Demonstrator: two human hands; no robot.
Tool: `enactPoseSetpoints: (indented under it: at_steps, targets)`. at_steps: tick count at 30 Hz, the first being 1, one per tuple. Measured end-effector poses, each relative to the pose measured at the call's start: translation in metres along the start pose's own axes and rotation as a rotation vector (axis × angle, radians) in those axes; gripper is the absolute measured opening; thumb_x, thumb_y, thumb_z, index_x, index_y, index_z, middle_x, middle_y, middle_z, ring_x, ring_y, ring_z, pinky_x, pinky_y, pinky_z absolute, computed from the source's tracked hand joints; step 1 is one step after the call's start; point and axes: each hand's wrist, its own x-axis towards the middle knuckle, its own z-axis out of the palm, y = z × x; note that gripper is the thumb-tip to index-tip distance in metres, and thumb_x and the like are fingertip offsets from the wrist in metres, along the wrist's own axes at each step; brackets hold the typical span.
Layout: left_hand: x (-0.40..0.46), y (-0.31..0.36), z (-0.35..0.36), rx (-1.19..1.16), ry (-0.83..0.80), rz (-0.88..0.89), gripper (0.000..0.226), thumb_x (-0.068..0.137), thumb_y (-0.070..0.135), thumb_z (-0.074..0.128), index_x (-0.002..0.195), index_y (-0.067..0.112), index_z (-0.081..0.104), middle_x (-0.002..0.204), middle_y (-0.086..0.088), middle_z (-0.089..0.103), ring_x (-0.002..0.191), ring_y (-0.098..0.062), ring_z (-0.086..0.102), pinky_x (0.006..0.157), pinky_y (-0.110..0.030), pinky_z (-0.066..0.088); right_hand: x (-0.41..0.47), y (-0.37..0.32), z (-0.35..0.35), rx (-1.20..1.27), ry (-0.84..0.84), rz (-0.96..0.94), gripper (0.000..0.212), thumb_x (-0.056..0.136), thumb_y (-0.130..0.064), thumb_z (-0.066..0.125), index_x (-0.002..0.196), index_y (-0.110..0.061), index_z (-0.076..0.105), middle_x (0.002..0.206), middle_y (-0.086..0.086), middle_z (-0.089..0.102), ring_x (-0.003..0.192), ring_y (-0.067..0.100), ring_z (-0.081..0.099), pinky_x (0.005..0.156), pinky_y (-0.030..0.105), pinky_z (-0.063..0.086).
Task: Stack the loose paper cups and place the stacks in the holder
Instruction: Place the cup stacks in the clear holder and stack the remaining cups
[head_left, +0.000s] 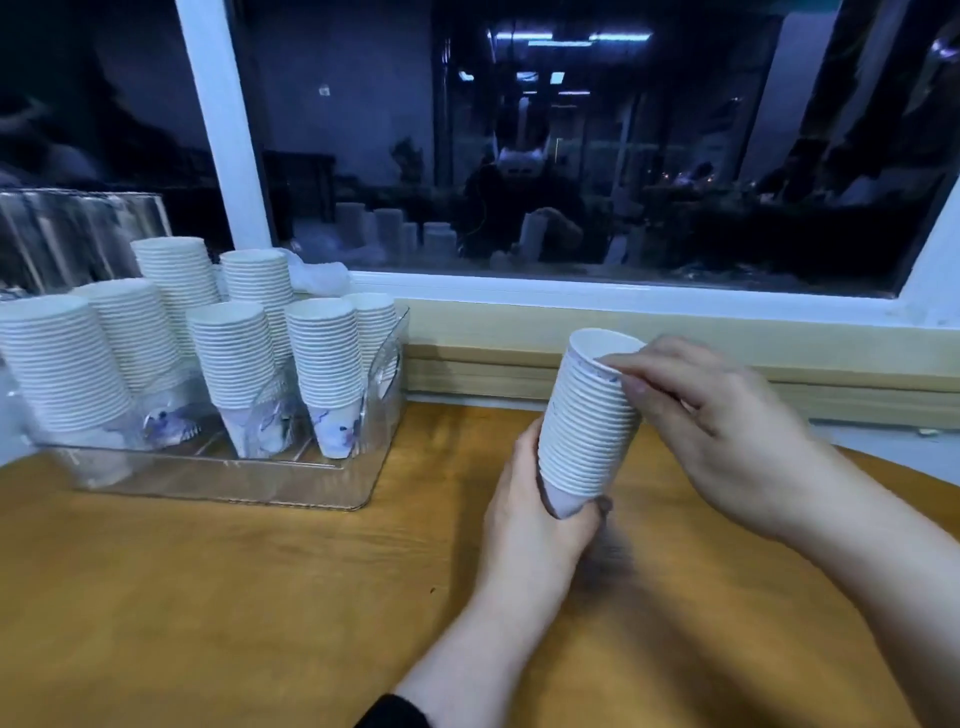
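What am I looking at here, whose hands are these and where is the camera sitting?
There is no machine here: these are a person's two bare hands, filmed by a wide-angle camera worn on the head, looking forward and down. The left hand grips the bottom of a stack of paper cups, holding it above a wooden table. The right hand pinches the rim of the top cup with its fingers. To the left, on the table, stands a clear plastic holder already filled with several tall cup stacks. Behind is a dark window with reflections.
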Motion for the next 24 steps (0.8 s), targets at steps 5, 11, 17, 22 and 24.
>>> enactPoseSetpoints:
  at_steps: [5,11,17,22,24]
  targets:
    - [-0.022,0.006,-0.05,-0.046,0.154,-0.03,0.078,0.059,0.047,0.074,0.124,0.064,0.035,0.118,0.022,0.066,0.108,-0.002,0.063,0.091,-0.036,0.053,-0.005,-0.064,0.022,0.208,-0.024,0.181,0.059,0.088,-0.056,0.055,0.143,-0.04,0.043,0.143,-0.022,0.037,0.131,0.002,0.044,0.109,0.036,0.04]
    - [-0.044,0.003,-0.125,-0.023,0.229,0.038,0.077,0.065,0.049,0.079,0.13,0.062,0.04,0.127,0.025,0.062,0.118,0.003,0.058,0.099,-0.031,0.05,0.003,-0.138,0.073,0.493,0.033,0.341,0.098,0.069,-0.025,0.087,0.14,-0.046,0.023,0.119,-0.034,0.048,0.1,-0.023,0.053,0.082,0.004,0.042]
    - [-0.047,-0.006,-0.184,-0.105,0.293,0.11,0.08,0.07,0.039,0.082,0.139,0.053,0.043,0.139,0.018,0.057,0.131,-0.008,0.054,0.107,-0.046,0.047,0.03,-0.19,0.107,0.505,0.091,0.314,0.101,0.068,-0.016,0.089,0.14,-0.038,0.021,0.113,-0.033,0.045,0.094,-0.034,0.044,0.075,-0.005,0.036]
    - [-0.039,-0.014,-0.214,-0.101,0.311,0.161,0.084,0.077,0.04,0.075,0.146,0.051,0.03,0.154,0.01,0.042,0.142,-0.007,0.04,0.116,-0.042,0.037,0.063,-0.214,0.113,0.474,0.1,0.305,0.098,0.073,-0.018,0.085,0.144,-0.031,0.02,0.117,-0.013,0.052,0.097,-0.002,0.055,0.077,0.013,0.042]
    - [-0.035,-0.017,-0.223,-0.059,0.333,0.173,0.074,0.083,0.041,0.067,0.147,0.047,0.029,0.153,0.01,0.041,0.142,-0.005,0.038,0.118,-0.037,0.035,0.082,-0.213,0.111,0.446,0.161,0.296,0.095,0.076,-0.019,0.084,0.144,-0.029,0.019,0.114,-0.014,0.05,0.093,-0.011,0.052,0.073,0.005,0.041]
